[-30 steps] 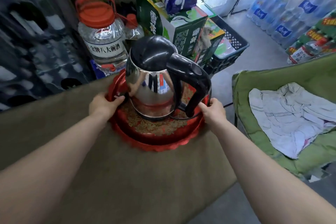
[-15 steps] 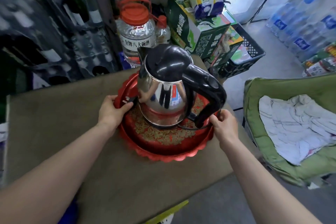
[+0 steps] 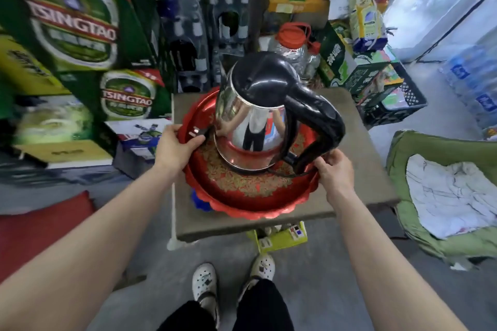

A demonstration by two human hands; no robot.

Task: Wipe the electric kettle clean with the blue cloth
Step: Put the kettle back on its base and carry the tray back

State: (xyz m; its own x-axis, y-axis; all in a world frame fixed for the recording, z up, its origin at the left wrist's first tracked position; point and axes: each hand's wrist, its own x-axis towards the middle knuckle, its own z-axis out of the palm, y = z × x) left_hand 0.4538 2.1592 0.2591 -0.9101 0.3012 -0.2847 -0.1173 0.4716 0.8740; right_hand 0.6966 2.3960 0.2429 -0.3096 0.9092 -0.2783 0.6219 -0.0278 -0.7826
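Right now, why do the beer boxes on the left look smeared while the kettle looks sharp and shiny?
Head view: the beer boxes are streaked by motion blur, worst near the edge; the kettle at centre is sharper, its steel side mirroring the person and its black lid carrying white glare; daylight through the glass door washes out the upper right; the wide lens bends the frame's edges.

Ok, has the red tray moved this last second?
Yes. The red tray has come nearer the near and left edges of the table, probably lifted by the left hand and right hand.
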